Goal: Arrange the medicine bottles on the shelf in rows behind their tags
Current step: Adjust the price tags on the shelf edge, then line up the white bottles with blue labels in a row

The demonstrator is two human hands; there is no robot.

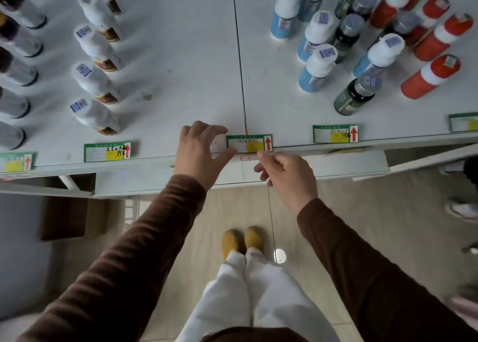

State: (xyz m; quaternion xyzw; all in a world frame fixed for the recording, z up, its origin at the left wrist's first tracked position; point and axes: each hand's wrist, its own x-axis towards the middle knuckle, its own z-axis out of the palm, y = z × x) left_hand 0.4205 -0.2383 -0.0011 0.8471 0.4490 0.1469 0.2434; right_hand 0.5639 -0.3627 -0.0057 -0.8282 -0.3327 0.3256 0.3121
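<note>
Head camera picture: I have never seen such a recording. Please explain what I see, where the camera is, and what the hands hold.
The camera sits on a person's head and looks down at a white shelf. The left hand and right hand reach to the middle price tag at the front edge; the left hand's fingers spread beside it. Whether either hand grips it is unclear. A neat row of white bottles stands left; blue bottles, dark green bottles and red bottles cluster right.

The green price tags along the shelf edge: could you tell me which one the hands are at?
The tag at the shelf's centre seam; the left hand touches its left end, unlike the others.
</note>
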